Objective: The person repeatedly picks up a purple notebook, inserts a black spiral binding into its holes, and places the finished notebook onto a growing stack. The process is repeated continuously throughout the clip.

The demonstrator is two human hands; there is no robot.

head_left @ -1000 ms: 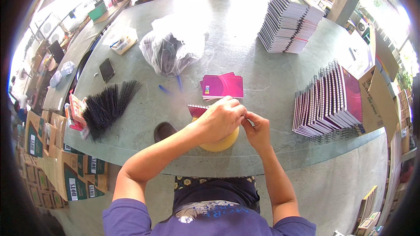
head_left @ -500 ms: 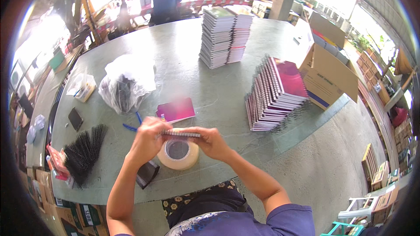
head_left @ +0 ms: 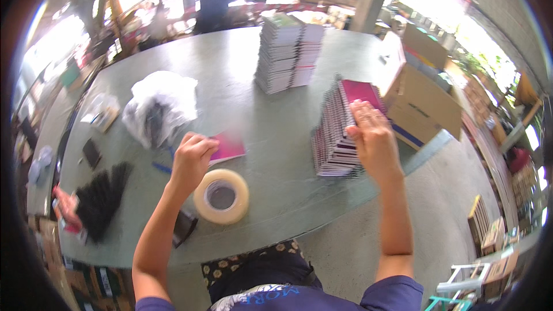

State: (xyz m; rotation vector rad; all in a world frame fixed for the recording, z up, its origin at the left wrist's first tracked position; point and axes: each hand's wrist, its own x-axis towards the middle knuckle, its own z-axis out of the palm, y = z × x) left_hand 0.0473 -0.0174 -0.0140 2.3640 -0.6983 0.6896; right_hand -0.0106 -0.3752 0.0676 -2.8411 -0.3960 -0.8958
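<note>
My right hand (head_left: pixel 372 135) rests with fingers stretched out on the top purple cover of a stack of spiral-bound notebooks (head_left: pixel 335 144). My left hand (head_left: pixel 194 158) is closed, its fingers curled together beside a magenta booklet (head_left: pixel 231 145) lying on the table; what the fingers pinch, if anything, is hidden. The hand covers the booklet's left part. Just below it lies a wide roll of clear tape (head_left: pixel 241 204). A dark block-like object (head_left: pixel 184 227) sits by my left forearm, and a blue pen (head_left: pixel 162 167) is partly visible left of the hand.
Black binding coils (head_left: pixel 103 201) lie at the table's left. Behind them are a clear plastic bag (head_left: pixel 164 101) and a small tub (head_left: pixel 103 115). Tall notebook stacks (head_left: pixel 279 57) stand at the back. An open cardboard box (head_left: pixel 423 106) is at the right. A person (head_left: pixel 212 3) stands beyond the table.
My hands have separated. A spiral notebook was held between them over the tape; my right hand has moved right to the purple stack, while my left stays near the booklet.
</note>
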